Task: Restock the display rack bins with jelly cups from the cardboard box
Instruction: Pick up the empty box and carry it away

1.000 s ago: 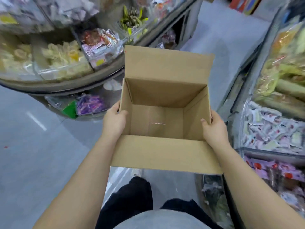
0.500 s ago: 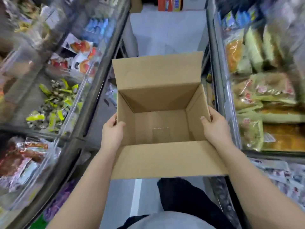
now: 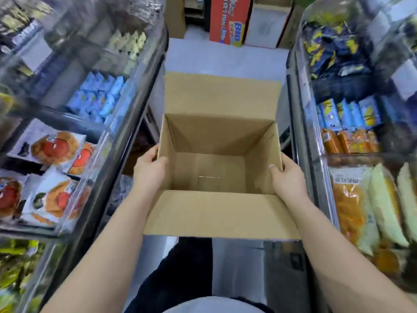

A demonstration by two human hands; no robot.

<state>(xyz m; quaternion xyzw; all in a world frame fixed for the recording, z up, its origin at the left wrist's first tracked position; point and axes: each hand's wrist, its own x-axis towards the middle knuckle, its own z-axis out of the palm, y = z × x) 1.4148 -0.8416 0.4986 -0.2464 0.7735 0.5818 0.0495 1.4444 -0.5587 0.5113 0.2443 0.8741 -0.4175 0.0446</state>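
Cardboard box (image 3: 216, 141) carried open and empty, centred in aisle between snack racks. Left hand (image 3: 147, 171) and right hand (image 3: 287, 179) clamped on box side walls, thumbs hooked inside. Versus earlier frame: grip unchanged; red carton (image 3: 229, 19) now ahead of box.

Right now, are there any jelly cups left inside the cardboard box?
No, the cardboard box held by the left hand and right hand shows only its bare bottom.
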